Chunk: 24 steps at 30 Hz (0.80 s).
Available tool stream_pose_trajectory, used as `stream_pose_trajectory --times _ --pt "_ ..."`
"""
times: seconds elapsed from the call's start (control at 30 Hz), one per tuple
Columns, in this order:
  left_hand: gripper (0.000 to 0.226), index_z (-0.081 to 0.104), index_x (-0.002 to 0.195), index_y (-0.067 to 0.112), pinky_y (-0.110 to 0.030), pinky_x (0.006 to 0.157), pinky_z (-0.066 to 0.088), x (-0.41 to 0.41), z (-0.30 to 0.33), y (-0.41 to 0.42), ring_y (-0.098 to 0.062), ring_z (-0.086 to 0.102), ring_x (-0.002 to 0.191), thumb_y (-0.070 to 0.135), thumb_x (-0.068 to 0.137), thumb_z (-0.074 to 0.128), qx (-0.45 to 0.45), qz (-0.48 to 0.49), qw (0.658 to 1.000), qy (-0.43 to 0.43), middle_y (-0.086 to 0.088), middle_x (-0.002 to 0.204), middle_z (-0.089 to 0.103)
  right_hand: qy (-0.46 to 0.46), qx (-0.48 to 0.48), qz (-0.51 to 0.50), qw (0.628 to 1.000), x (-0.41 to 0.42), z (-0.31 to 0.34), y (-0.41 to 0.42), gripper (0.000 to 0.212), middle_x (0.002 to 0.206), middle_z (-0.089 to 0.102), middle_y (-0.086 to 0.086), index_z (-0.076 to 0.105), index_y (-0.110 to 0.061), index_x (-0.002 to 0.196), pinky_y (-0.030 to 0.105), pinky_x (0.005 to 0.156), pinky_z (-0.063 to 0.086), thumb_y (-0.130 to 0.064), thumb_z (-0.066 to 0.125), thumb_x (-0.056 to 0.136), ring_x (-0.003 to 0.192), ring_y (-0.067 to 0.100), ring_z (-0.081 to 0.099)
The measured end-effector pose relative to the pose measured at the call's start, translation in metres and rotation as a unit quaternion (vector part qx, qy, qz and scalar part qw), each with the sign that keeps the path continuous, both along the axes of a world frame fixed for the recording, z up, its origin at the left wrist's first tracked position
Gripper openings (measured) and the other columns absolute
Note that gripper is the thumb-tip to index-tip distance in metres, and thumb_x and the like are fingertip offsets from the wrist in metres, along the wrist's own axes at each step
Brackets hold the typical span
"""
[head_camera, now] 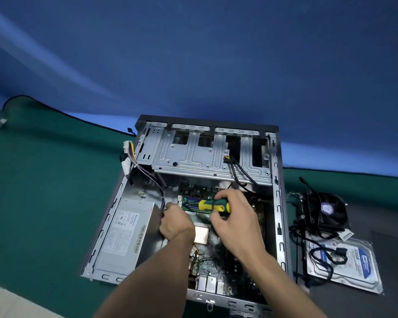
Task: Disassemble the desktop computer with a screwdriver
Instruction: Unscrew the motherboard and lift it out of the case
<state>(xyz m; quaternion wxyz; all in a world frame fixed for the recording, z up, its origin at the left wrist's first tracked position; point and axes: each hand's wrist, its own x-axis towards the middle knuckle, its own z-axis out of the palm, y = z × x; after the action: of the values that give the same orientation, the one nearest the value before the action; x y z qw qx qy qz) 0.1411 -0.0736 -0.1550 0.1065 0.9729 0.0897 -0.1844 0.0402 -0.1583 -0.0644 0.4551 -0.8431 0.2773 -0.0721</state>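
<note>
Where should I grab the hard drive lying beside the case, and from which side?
Take the hard drive by its two long edges, coming down from above. It lies flat on the mat, label up, so only the thin sides give opposing faces. A black cable is looped across its top, so probably move that aside first. The near end looks freest; the fan crowds the far end.

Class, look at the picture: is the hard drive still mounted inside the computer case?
No. The hard drive lies outside the computer case, on the mat to its right, with black cables draped over it.
</note>
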Motion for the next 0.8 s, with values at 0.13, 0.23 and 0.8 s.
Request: stream_pose_trajectory --times 0.13,0.23,0.8 --pt "0.029 0.038 0.122 0.007 -0.035 0.073 0.045 0.003 -0.001 0.001 -0.030 0.061 0.099 0.002 0.093 0.039 0.010 -0.078 0.997 -0.002 -0.014 0.109 0.065 0.043 -0.007 -0.008 0.999 -0.004 -0.008 -0.005 0.018 0.103 0.045 -0.016 0.044 -0.035 0.095 0.019 0.057 0.035 -0.026 0.055 0.085 0.065 -0.001 0.050" --pt "0.028 0.038 0.118 0.011 -0.035 0.068 0.041 0.000 -0.001 0.003 -0.030 0.061 0.094 0.000 0.092 0.037 0.010 -0.089 0.996 -0.014 -0.014 0.104 0.066 0.058 0.010 -0.036 0.998 -0.008 -0.014 -0.007 0.016 0.105 0.047 -0.015 0.045 -0.034 0.095 0.015 0.054 0.034 -0.027 0.056 0.086 0.060 0.000 0.049" --pt "0.032 0.053 0.121 0.001 -0.036 0.084 0.048 0.017 0.012 -0.007 -0.031 0.059 0.109 0.002 0.089 0.049 0.117 -0.168 0.978 0.045 -0.015 0.119 0.062 0.190 -0.032 -0.052 0.980 -0.011 -0.029 -0.012 0.035 0.113 0.057 0.001 0.054 -0.016 0.116 0.032 0.087 0.043 -0.026 0.063 0.084 0.099 0.021 0.057"
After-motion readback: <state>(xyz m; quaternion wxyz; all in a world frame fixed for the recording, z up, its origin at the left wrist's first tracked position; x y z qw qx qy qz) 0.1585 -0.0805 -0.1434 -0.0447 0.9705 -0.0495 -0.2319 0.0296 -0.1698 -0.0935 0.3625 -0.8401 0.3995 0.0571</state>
